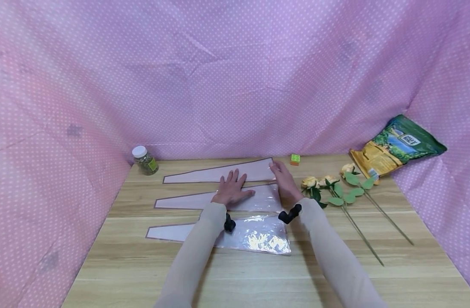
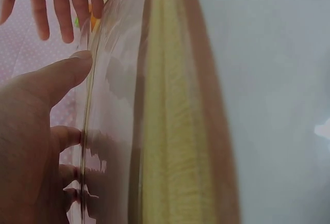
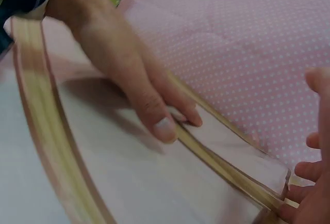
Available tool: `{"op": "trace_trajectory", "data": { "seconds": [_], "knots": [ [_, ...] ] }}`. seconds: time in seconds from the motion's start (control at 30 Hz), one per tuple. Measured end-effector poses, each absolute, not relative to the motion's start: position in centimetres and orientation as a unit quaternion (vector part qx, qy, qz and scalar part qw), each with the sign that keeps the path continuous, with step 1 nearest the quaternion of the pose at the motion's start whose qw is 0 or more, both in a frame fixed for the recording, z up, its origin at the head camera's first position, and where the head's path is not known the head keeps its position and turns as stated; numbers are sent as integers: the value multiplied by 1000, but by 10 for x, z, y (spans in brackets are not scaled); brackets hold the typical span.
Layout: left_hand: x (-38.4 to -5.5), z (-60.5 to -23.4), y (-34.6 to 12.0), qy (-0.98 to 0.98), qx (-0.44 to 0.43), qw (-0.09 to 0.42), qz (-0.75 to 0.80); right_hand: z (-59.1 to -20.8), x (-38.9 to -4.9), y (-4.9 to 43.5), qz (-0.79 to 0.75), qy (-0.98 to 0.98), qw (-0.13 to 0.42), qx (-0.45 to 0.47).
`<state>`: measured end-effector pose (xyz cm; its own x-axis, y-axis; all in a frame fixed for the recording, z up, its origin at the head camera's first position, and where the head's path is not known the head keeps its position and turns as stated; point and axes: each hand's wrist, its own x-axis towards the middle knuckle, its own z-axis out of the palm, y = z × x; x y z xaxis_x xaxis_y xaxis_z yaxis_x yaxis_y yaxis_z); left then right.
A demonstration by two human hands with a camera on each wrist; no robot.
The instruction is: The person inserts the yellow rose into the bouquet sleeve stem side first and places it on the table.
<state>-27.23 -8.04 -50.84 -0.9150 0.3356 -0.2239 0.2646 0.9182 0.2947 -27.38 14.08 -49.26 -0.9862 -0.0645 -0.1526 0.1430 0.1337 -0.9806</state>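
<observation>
Three tapered, clear-and-white flat plastic sleeves with dark borders lie side by side: a far sleeve (image 1: 254,169), a middle sleeve (image 1: 188,202) and a near sleeve (image 1: 169,232). My left hand (image 1: 232,188) rests with fingers spread over the far and middle sleeves, thumb pointing right. At the wide right end of the far sleeve, my right hand (image 1: 284,177) touches the edge with its fingertips. In the right wrist view, the fingers of that right hand (image 3: 312,182) are spread and loosely bent there. The left forearm covers part of the near sleeve.
Yellow artificial roses (image 1: 329,182) with long stems lie to the right. Behind them a green and yellow bag (image 1: 397,147) leans on the pink dotted cloth (image 1: 235,85). A small toy block (image 1: 295,159) and a white-lidded jar (image 1: 145,161) stand along the back edge.
</observation>
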Motion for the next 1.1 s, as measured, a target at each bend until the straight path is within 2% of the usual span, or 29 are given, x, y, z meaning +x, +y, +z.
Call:
{"op": "trace_trajectory", "data": {
  "seconds": [0.17,0.33,0.7,0.87,1.1],
  "knots": [
    [-273,-508,-81,969,156,141,132,-490,-281,143,-801,583,76,110],
    [-273,-507,-80,968,155,145,137,-491,-288,151,-854,486,102,155],
    [-274,-501,-79,966,154,149,142,-492,-292,148,-852,485,118,155],
    [-276,-495,-70,968,161,116,155,-492,-293,148,-850,490,119,151],
    [-283,-492,-45,947,171,55,266,-493,-293,148,-835,516,124,146]
  ]
}}
